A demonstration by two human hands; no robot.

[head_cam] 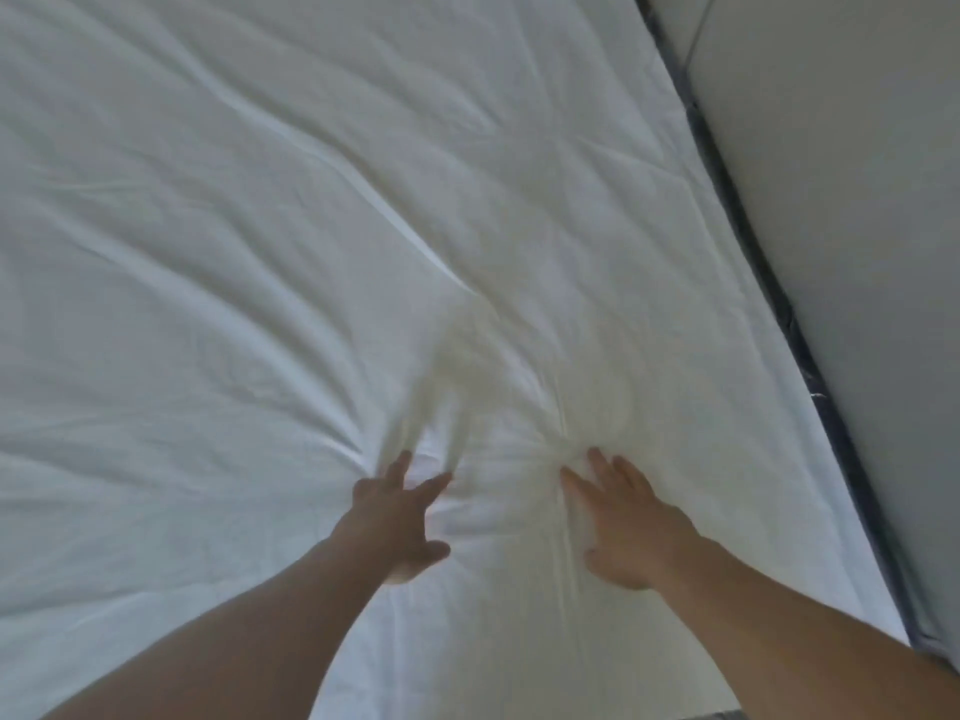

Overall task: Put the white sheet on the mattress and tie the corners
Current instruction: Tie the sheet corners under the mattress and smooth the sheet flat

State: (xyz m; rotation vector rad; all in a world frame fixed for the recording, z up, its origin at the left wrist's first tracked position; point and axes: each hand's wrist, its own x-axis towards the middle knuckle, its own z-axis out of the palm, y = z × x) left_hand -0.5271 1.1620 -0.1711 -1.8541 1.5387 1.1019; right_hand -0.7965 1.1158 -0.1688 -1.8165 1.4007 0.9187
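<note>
The white sheet lies spread over the mattress and fills most of the view, with long creases running toward my hands. My left hand lies flat on it with fingers straight, low and centre. My right hand presses the sheet beside it, palm down, fingers stretched forward. Wrinkles fan out from both hands. A dark strip of the mattress edge shows along the sheet's right border. No corner of the sheet is in view.
A pale grey floor or wall surface runs along the right of the bed beyond the dark edge. The sheet reaches past the left and top edges of the view.
</note>
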